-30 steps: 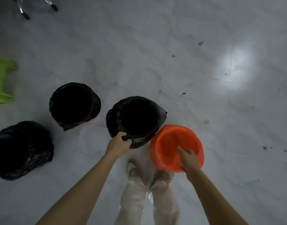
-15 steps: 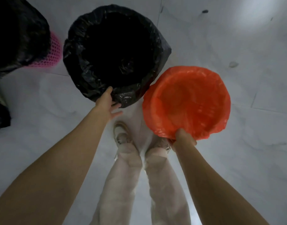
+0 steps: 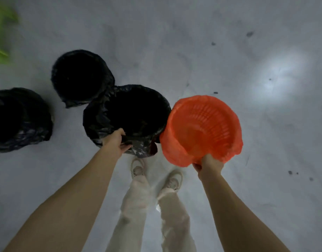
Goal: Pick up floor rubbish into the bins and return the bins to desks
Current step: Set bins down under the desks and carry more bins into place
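Four bins were in view: three lined with black bags and one with an orange bag. The left hand [image 3: 114, 142] was clenched on the near rim of the middle black bin [image 3: 94, 122] at the centre of the frame, fingers curled over the bag's edge. The right hand [image 3: 209, 165] gripped the near rim of the orange bin [image 3: 236, 128], right of centre, its side against the black one. A second black bin [image 3: 109, 77] sat just beside the held one, up and to the left. The third black bin [image 3: 34, 135] stood apart at the left edge. Two pale shoes [image 3: 138, 169] and light trousers [image 3: 134, 206] showed at the bottom. A blurred green thing [image 3: 0, 51] filled the upper left corner. Several dark specks [image 3: 249, 34] dotted the grey floor [image 3: 174, 42].
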The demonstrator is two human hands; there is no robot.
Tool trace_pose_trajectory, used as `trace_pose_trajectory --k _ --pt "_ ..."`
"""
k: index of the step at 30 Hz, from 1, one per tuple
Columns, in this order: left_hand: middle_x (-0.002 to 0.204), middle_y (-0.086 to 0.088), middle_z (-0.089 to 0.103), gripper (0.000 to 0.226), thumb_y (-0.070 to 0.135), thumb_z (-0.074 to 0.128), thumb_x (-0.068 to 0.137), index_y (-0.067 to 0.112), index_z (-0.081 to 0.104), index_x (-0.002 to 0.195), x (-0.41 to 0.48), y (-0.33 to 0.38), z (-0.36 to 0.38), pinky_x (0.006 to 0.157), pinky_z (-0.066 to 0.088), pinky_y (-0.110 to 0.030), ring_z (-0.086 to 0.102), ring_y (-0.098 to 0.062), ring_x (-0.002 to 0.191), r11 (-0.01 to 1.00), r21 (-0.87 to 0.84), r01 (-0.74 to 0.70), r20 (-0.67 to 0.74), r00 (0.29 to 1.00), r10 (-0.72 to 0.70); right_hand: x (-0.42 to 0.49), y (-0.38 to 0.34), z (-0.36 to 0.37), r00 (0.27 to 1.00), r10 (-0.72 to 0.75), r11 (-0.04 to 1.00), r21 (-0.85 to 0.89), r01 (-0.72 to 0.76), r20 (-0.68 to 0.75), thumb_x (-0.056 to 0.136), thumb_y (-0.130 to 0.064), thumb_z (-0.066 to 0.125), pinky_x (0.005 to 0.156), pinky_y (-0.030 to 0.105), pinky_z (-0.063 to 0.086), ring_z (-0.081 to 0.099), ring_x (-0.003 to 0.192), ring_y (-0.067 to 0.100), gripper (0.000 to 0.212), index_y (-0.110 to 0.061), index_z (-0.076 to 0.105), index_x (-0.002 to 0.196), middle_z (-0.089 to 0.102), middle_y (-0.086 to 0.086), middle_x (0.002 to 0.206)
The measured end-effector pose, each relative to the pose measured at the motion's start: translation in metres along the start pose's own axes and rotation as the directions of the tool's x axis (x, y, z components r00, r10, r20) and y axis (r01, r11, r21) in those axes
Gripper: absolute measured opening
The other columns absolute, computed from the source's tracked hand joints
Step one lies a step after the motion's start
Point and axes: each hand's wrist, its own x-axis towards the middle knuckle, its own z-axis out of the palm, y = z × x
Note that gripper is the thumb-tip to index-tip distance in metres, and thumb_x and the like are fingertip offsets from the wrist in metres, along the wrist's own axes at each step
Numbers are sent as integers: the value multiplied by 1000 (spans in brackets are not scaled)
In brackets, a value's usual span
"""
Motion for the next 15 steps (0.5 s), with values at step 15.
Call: trace_pose_trajectory --k 15 --pt "95 -15 63 10 9 65 86 7 56 91 -334 124 -360 71 59 -42 68 -33 88 760 -530 -376 -135 922 362 -470 -60 -10 546 -350 911 142 386 761 94 -17 61 56 32 62 66 83 20 29 -18 56 123 66 5 101"
